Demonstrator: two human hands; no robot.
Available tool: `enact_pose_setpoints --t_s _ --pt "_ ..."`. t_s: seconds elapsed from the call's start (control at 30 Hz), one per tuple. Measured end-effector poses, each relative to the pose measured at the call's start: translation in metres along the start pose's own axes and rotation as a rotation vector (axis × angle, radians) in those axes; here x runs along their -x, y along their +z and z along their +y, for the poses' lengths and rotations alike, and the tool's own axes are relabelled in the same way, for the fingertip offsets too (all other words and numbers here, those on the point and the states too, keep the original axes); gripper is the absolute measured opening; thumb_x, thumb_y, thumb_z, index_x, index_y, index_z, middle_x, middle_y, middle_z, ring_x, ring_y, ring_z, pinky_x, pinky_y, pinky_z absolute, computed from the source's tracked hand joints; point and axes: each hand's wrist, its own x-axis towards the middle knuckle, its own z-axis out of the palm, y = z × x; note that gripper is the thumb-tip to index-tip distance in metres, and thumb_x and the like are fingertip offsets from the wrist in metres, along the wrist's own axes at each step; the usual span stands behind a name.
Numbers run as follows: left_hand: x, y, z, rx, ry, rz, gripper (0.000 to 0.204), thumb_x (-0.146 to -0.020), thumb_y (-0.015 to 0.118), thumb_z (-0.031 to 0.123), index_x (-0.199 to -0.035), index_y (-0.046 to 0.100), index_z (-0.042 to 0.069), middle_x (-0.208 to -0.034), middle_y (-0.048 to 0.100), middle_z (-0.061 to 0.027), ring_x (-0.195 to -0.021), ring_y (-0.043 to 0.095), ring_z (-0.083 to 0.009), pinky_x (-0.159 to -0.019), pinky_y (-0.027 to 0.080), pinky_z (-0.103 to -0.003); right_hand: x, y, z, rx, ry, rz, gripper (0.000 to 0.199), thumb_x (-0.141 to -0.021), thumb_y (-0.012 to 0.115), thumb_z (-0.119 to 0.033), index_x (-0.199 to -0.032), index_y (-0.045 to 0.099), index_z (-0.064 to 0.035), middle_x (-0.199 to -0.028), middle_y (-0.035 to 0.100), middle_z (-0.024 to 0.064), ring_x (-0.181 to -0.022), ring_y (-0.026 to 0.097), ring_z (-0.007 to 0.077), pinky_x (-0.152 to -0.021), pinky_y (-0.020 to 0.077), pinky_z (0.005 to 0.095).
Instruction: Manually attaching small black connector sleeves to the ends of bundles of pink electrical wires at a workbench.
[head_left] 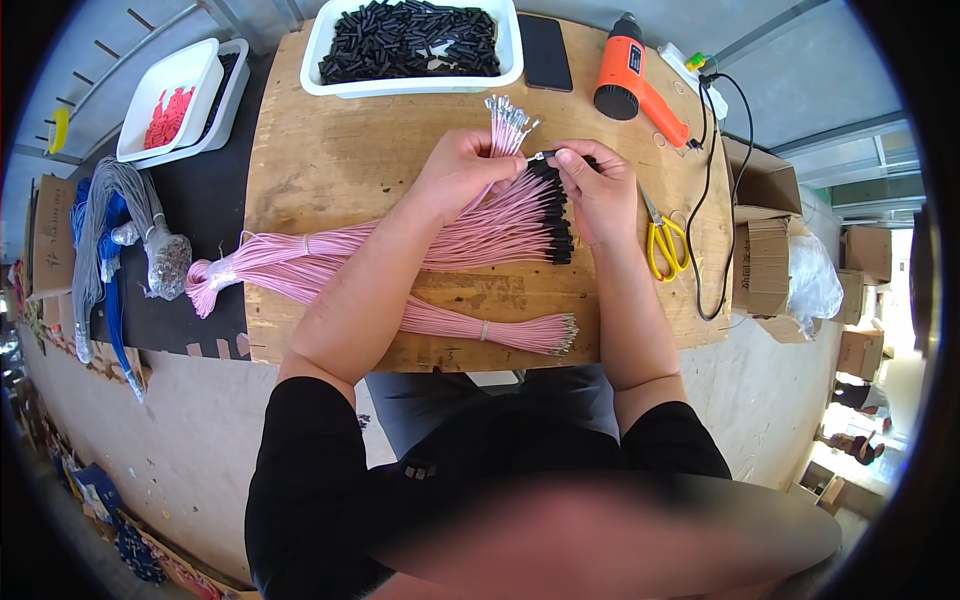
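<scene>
My left hand (462, 172) is closed round a bunch of pink wires (508, 128), whose bare metal terminals stick up above the fingers. One wire from it points right, its metal tip at a small black sleeve (547, 154). My right hand (600, 195) pinches that sleeve between thumb and fingers. Whether the tip is inside the sleeve is too small to tell. Under my hands lies a thick spread of pink wires (470, 247) with black-sleeved ends (558, 228). Nearer me is a tied pink wire bundle (470, 323) with bare metal ends.
A white tub (312, 72) of black sleeves stands at the back, beside a dark phone (546, 52). At right are an orange heat gun (622, 72), its black cord, and yellow-handled scissors (664, 248). Left are a tub (190, 75) with red pieces and grey wire bundles (110, 200).
</scene>
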Motion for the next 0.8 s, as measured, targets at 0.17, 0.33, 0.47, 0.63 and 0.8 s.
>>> enact_pose_setpoints --t_s 0.17,0.33,0.47,0.63,0.8 --pt "-0.001 -0.002 -0.004 -0.047 0.024 -0.012 0.007 -0.086 0.070 0.002 -0.090 0.067 -0.003 -0.073 0.061 -0.0034 -0.064 0.054 -0.0104 -0.060 0.043 -0.026 -0.001 -0.001 0.001 -0.010 -0.002 -0.014 0.012 -0.091 0.069 -0.001 -0.101 0.070 0.0045 -0.083 0.069 0.0055 -0.058 0.043 0.0035 -0.050 0.0311 0.0181" --pt "-0.001 -0.001 -0.003 -0.075 0.012 -0.001 0.008 -0.086 0.071 0.002 -0.091 0.068 -0.004 -0.074 0.062 -0.0038 -0.065 0.054 -0.0104 -0.061 0.043 -0.025 0.001 0.001 -0.001 0.023 0.002 -0.025 0.010 -0.091 0.069 -0.001 -0.100 0.070 0.0041 -0.083 0.069 0.0053 -0.058 0.044 0.0037 -0.050 0.0320 0.0179" --pt "0.001 0.000 -0.001 -0.034 0.001 -0.005 0.013 -0.086 0.073 0.003 -0.095 0.068 -0.005 -0.078 0.064 -0.0052 -0.067 0.056 -0.0112 -0.063 0.046 -0.026 0.001 0.000 -0.001 0.029 0.000 -0.029 0.010 -0.091 0.070 -0.001 -0.099 0.070 0.0039 -0.082 0.069 0.0051 -0.058 0.045 0.0036 -0.050 0.0322 0.0177" --pt "0.000 -0.001 0.000 -0.098 -0.044 0.030 0.016 -0.087 0.074 0.004 -0.098 0.068 -0.006 -0.082 0.067 -0.0071 -0.070 0.059 -0.0123 -0.066 0.048 -0.026 -0.002 -0.003 -0.001 0.035 -0.007 0.003 0.011 -0.093 0.068 -0.005 -0.100 0.069 0.0043 -0.083 0.068 0.0053 -0.058 0.045 0.0038 -0.050 0.0319 0.0176" --pt "-0.001 -0.005 -0.003 -0.070 -0.048 0.009 0.017 -0.086 0.074 0.004 -0.099 0.069 -0.006 -0.084 0.069 -0.0085 -0.073 0.062 -0.0128 -0.068 0.050 -0.025 -0.004 -0.008 -0.009 -0.180 0.207 -0.093 0.021 -0.098 0.063 -0.016 -0.104 0.066 0.0048 -0.088 0.067 0.0074 -0.060 0.045 0.0052 -0.047 0.0297 0.0170"
